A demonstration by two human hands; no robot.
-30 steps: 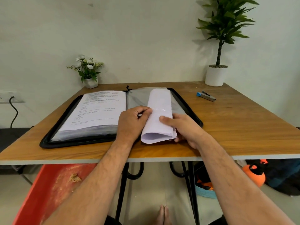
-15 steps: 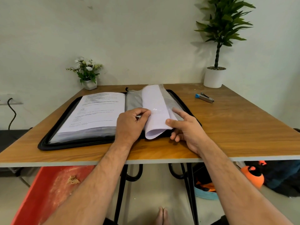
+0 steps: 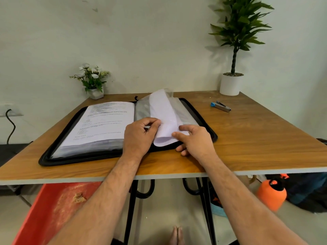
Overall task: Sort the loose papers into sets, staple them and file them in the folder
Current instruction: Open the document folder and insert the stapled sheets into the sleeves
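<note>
A black zip folder (image 3: 53,157) lies open on the wooden table (image 3: 247,138). Its left half carries a thick stack of filled sleeves with a printed page (image 3: 104,121) on top. On the right half, a curled set of white papers (image 3: 164,117) sits partly inside a clear plastic sleeve (image 3: 184,112). My left hand (image 3: 139,135) pinches the left edge of the papers and sleeve near their front end. My right hand (image 3: 194,140) holds the curled front end from the right, thumb and forefinger on the paper.
A blue and silver stapler (image 3: 221,106) lies at the back right of the table. A white pot with a tall plant (image 3: 231,84) stands in the far right corner, a small flower pot (image 3: 95,92) at the back left. An orange bottle (image 3: 270,195) and a red surface (image 3: 53,209) are on the floor below.
The curled papers have slid away from me, deeper into the clear sleeve, and their far end has lifted. My right hand shifted from lying over the roll to holding its front end.
</note>
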